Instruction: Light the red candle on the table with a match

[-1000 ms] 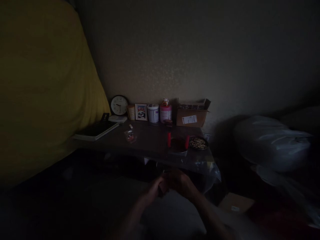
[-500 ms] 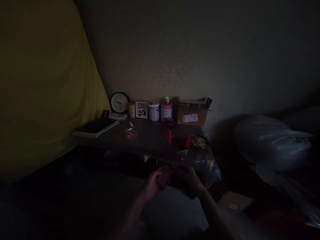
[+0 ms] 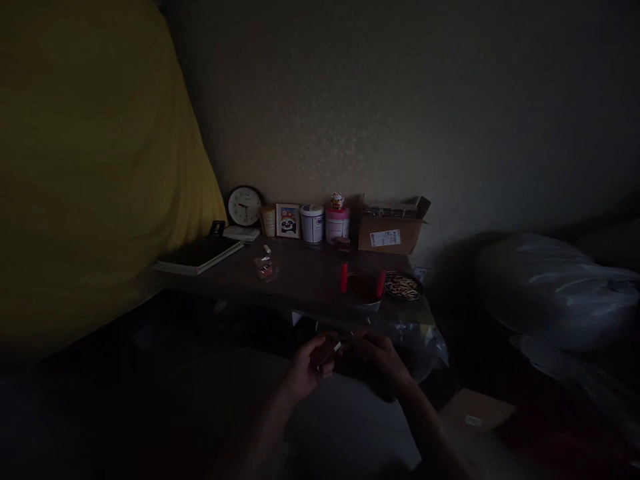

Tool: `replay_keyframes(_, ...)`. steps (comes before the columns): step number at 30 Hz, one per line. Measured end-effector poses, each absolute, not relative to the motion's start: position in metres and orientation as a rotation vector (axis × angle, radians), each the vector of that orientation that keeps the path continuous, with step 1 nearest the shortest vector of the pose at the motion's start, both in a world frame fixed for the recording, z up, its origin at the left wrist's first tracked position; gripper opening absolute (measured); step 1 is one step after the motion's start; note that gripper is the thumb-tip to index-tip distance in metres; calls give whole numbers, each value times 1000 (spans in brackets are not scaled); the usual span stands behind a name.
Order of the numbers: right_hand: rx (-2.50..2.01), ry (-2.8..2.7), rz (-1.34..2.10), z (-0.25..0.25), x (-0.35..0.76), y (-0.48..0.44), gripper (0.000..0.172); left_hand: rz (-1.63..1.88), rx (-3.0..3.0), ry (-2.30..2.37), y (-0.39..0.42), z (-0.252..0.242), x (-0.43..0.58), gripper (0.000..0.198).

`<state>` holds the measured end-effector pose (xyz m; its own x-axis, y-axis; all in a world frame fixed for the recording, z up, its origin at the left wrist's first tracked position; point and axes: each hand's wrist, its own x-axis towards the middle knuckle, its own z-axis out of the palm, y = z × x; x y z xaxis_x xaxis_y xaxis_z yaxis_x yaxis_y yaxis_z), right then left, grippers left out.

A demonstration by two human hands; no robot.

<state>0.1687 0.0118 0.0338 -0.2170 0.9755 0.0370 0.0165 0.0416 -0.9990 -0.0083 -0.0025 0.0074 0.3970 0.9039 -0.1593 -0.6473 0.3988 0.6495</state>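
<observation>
The room is very dark. My left hand (image 3: 306, 367) is closed around a small reddish-brown box (image 3: 326, 352), held in front of my body below the table edge. My right hand (image 3: 381, 357) is curled close beside the box, fingers pinched near its end; what they hold is too dark to make out. Just beyond my hands, on the low table (image 3: 300, 283), two red candles (image 3: 344, 278) stand on either side of a dark dish (image 3: 364, 289). A plate of matchsticks (image 3: 403, 287) lies to its right.
At the table's back stand a clock (image 3: 245, 205), a framed picture (image 3: 288, 221), two jars (image 3: 312, 223) and an open cardboard box (image 3: 393, 230). A book (image 3: 199, 255) lies at the left. Yellow fabric (image 3: 90, 173) fills the left; a plastic-covered bundle (image 3: 550, 287) sits right.
My hands rose slightly toward the table edge and the small box came into view in my left hand; it has since turned a little. The view shifted slightly.
</observation>
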Motion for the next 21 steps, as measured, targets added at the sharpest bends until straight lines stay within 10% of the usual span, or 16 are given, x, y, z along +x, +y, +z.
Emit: replay_keyframes(21, -1145, -1684, 1051, 23, 148, 1, 29, 1275, 746, 821, 7, -12, -2, 27)
